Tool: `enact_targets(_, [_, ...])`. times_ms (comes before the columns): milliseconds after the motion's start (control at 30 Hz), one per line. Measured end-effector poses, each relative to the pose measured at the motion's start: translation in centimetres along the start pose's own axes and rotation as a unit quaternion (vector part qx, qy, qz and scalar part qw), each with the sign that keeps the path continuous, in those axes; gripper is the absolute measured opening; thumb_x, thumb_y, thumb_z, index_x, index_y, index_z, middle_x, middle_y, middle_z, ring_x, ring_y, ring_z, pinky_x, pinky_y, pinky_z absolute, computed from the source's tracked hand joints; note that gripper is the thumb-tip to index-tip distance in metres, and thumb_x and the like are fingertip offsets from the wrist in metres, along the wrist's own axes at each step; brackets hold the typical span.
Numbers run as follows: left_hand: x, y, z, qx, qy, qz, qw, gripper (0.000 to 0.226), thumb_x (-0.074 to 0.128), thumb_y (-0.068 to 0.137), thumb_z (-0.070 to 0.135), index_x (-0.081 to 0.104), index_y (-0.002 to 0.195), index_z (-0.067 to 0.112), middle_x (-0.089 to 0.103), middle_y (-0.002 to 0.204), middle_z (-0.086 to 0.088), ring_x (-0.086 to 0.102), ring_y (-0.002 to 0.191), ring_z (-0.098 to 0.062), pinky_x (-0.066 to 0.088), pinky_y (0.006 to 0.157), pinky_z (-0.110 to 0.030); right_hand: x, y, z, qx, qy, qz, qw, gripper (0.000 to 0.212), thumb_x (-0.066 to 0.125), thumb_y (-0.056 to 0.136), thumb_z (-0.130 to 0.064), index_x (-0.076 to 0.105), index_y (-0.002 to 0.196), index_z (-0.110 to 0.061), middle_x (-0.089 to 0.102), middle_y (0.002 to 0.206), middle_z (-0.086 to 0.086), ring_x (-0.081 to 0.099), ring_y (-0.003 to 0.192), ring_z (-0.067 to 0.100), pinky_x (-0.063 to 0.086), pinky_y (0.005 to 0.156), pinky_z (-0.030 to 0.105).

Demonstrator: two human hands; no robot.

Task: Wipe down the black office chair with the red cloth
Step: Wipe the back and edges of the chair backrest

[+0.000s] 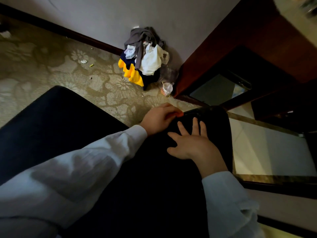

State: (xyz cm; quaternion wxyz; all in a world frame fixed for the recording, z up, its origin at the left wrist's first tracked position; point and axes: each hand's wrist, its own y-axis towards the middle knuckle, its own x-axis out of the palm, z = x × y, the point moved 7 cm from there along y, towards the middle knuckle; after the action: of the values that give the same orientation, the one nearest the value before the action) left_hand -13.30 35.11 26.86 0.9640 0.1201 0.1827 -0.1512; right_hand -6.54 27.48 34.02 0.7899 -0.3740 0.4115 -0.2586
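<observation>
The black office chair (pixel 72 121) fills the lower middle of the head view, dark and hard to read. My left hand (pixel 158 118) is closed around the red cloth (pixel 179 114), of which only a small orange-red corner shows at the fingertips, pressed against the chair's far edge. My right hand (pixel 192 141) lies flat on the chair's black surface just right of it, fingers spread, holding nothing. Both arms wear pale long sleeves.
A pile of clothes (pixel 142 55) in grey, white, navy and yellow sits in the wall corner. Beside it stands a clear plastic cup (pixel 166 89). A dark wooden cabinet (pixel 257 54) rises at right, with pale tiles (pixel 267 148) below. Patterned carpet (pixel 68 66) with small litter spreads left.
</observation>
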Motion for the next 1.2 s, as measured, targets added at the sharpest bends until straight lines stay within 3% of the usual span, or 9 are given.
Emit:
enact_targets(100, [0.2, -0.2, 0.1, 0.004, 0.047, 0.004, 0.999, 0.028, 0.050, 0.092, 0.023, 0.065, 0.115, 0.026, 0.060, 0.109, -0.003, 0.061, 0.097, -0.024, 0.050, 0.083, -0.040, 0.0, 0.1, 0.1, -0.004, 0.006, 0.004, 1.000, 0.059, 0.029, 0.095, -0.053, 0.007, 0.148, -0.039, -0.020, 0.156, 0.000, -0.030, 0.135, 0.043, -0.021, 0.109, 0.052])
enact_targets(233, [0.2, -0.6, -1.1, -0.037, 0.140, -0.024, 0.989, 0.033, 0.046, 0.095, 0.026, 0.058, 0.124, 0.034, 0.054, 0.120, -0.001, 0.058, 0.104, -0.026, 0.046, 0.078, -0.035, -0.1, 0.2, 0.1, -0.003, 0.015, -0.006, 1.000, 0.058, 0.028, 0.096, -0.053, 0.007, 0.148, -0.039, -0.020, 0.156, -0.001, -0.031, 0.134, 0.043, -0.021, 0.109, 0.052])
enact_targets(433, [0.1, -1.8, -5.1, -0.110, 0.214, -0.056, 0.969, 0.039, 0.046, 0.094, 0.026, 0.050, 0.132, 0.034, 0.049, 0.128, -0.003, 0.057, 0.108, -0.030, 0.046, 0.082, -0.037, 0.1, 0.3, 0.2, -0.008, 0.026, -0.006, 1.000, 0.056, 0.027, 0.096, -0.053, 0.007, 0.148, -0.040, -0.021, 0.156, -0.001, -0.033, 0.134, 0.042, -0.021, 0.109, 0.052])
enact_targets(633, [-0.2, -3.6, -11.2, -0.222, 0.212, -0.101, 0.946, 0.036, 0.047, 0.094, 0.026, 0.054, 0.129, 0.032, 0.049, 0.127, -0.009, 0.054, 0.113, -0.035, 0.046, 0.088, -0.041, 0.1, 0.2, 0.1, -0.004, 0.037, 0.005, 0.999, 0.056, 0.028, 0.096, -0.052, 0.009, 0.147, -0.040, -0.021, 0.156, -0.002, -0.034, 0.133, 0.040, -0.023, 0.108, 0.050])
enact_targets(733, [-0.7, -4.2, -12.2, -0.255, 0.153, -0.045, 0.954, 0.030, 0.049, 0.095, 0.032, 0.059, 0.123, 0.032, 0.053, 0.122, -0.009, 0.056, 0.110, -0.033, 0.047, 0.090, -0.042, 0.0, 0.2, 0.0, 0.000, 0.040, 0.005, 0.999, 0.056, 0.028, 0.096, -0.052, 0.008, 0.147, -0.040, -0.022, 0.155, -0.003, -0.036, 0.133, 0.039, -0.023, 0.107, 0.049])
enact_targets(800, [-0.7, -3.9, -10.5, -0.224, 0.096, 0.014, 0.970, 0.027, 0.048, 0.095, 0.029, 0.062, 0.119, 0.031, 0.055, 0.117, -0.008, 0.058, 0.105, -0.031, 0.047, 0.088, -0.039, 0.0, 0.2, 0.1, -0.003, 0.041, 0.002, 0.999, 0.056, 0.028, 0.096, -0.052, 0.008, 0.147, -0.040, -0.022, 0.155, -0.003, -0.035, 0.133, 0.039, -0.023, 0.107, 0.049])
enact_targets(933, [-1.0, -1.1, -3.5, -0.067, -0.009, 0.076, 0.995, 0.024, 0.053, 0.094, 0.025, 0.066, 0.115, 0.027, 0.059, 0.110, -0.001, 0.061, 0.100, -0.021, 0.044, 0.082, -0.026, 0.2, 0.0, 0.0, -0.012, 0.011, -0.011, 1.000, 0.059, 0.029, 0.095, -0.053, 0.004, 0.147, -0.041, -0.025, 0.155, -0.001, -0.036, 0.132, 0.042, -0.023, 0.107, 0.050])
enact_targets(1067, [-0.7, 1.6, 2.2, 0.069, 0.005, 0.043, 0.997, 0.027, 0.053, 0.091, 0.023, 0.067, 0.113, 0.026, 0.059, 0.109, -0.001, 0.061, 0.097, -0.018, 0.051, 0.081, -0.037, 0.4, -0.1, 0.1, -0.026, -0.021, -0.025, 0.999, 0.063, 0.033, 0.094, -0.055, 0.002, 0.147, -0.042, -0.024, 0.155, 0.000, -0.035, 0.131, 0.044, -0.023, 0.108, 0.051])
enact_targets(1200, [0.0, 1.7, 2.5, 0.102, 0.034, 0.003, 0.994, 0.028, 0.050, 0.092, 0.028, 0.066, 0.115, 0.029, 0.059, 0.106, -0.001, 0.062, 0.090, -0.018, 0.053, 0.073, -0.038, 0.5, 0.0, 0.3, -0.023, -0.022, -0.032, 0.999, 0.063, 0.032, 0.094, -0.056, 0.001, 0.147, -0.043, -0.025, 0.154, -0.001, -0.035, 0.131, 0.044, -0.022, 0.109, 0.051])
